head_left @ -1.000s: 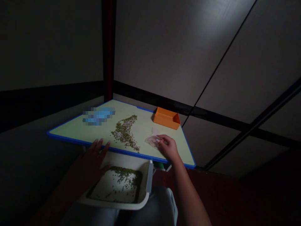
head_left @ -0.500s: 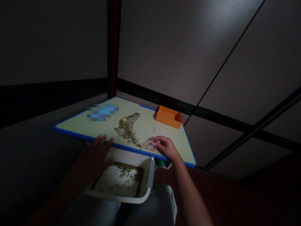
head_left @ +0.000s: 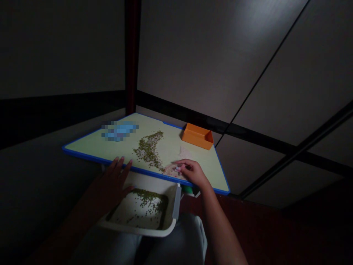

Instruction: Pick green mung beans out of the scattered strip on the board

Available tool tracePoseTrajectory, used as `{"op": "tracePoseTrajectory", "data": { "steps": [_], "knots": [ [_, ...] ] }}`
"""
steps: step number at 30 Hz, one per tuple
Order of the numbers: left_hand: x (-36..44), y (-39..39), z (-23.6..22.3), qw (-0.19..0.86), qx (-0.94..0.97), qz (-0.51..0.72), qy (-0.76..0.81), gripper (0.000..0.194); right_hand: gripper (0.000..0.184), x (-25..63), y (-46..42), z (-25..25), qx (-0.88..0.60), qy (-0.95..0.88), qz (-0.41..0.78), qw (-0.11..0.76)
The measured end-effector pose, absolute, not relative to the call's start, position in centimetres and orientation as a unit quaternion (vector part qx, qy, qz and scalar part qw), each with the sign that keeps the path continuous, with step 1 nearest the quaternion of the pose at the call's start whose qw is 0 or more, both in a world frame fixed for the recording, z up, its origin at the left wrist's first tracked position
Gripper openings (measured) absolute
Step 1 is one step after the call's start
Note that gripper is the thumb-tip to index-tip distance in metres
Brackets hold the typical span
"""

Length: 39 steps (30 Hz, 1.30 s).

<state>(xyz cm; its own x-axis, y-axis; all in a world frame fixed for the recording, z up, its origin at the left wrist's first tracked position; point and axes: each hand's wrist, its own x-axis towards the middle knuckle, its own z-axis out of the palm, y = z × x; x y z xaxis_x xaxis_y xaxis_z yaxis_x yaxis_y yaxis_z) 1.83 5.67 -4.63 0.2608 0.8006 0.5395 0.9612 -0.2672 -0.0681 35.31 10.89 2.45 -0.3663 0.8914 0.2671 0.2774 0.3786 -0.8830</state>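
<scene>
While left hand is spread across surface rim, seemingly unladen, white bin is set below, presumably so green grains scattered above are caught; right hand is curled nearby, grip contents cannot be told.

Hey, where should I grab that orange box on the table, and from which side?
I'd pinch the orange box midway along its near long side, thumb outside, other fingers inside, your right hand coming from above and your own side. Its top is open, that long side faces you, and the wall behind probably makes the far side awkward.
</scene>
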Motion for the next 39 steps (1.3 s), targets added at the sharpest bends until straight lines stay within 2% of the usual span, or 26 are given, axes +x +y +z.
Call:
{"op": "tracePoseTrajectory", "data": {
  "steps": [20, 39],
  "knots": [
    [2.3, 5.5, -4.4, 0.179, -0.765, -0.209, -0.583, 0.072, 0.028, 34.3, 11.2, 2.5, -0.412, -0.747, 0.339, 0.397],
    [1.9, 5.6, -4.5, 0.194, -0.768, -0.214, -0.571, 0.073, 0.027, 34.3, 11.0, 2.7, -0.395, -0.725, 0.37, 0.425]
  ]
}}
